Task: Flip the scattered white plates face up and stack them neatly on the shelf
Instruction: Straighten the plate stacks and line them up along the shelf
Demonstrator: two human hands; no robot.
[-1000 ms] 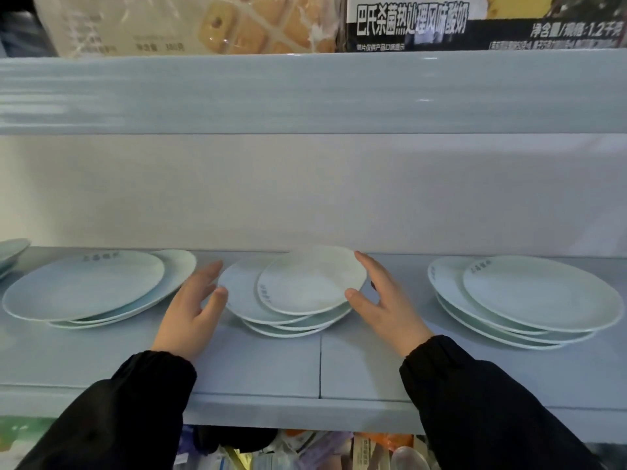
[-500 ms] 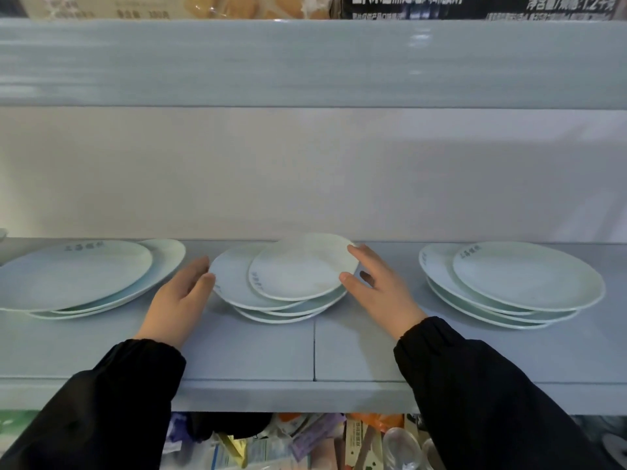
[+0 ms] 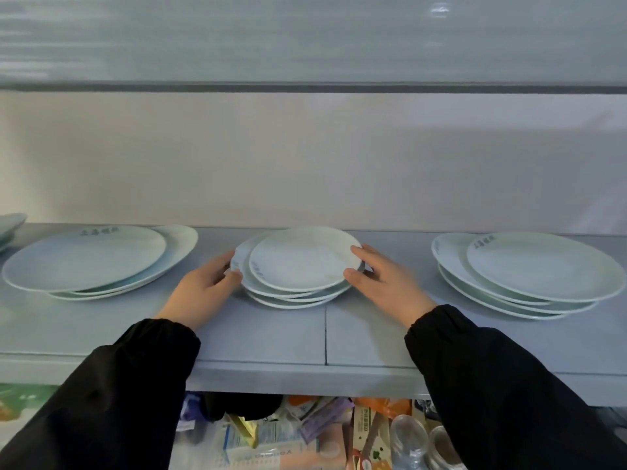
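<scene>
Hands flank the middle stack of white plates (image 3: 298, 283) on the grey shelf (image 3: 271, 337). The left hand (image 3: 203, 290) sits at the stack's left edge, fingers loosely curled, fingertips touching the rims of the lower plates. The right hand (image 3: 383, 283) is at the right edge, fingers spread, with the forefinger resting on the rim of the top plate (image 3: 302, 259) and the thumb against the rims below it. Neither hand has lifted a plate; the stack rests on the shelf, its plates face up but offset from one another. Black sleeves (image 3: 492, 385) cover both forearms.

To the left, well apart, lies a left stack of larger plates (image 3: 88, 259), fanned out, with dark lettering on the far rim. To the right stands a right stack of plates (image 3: 529, 273), also staggered. Below the shelf, packaged goods (image 3: 271, 435) and clear glasses (image 3: 410, 442) show.
</scene>
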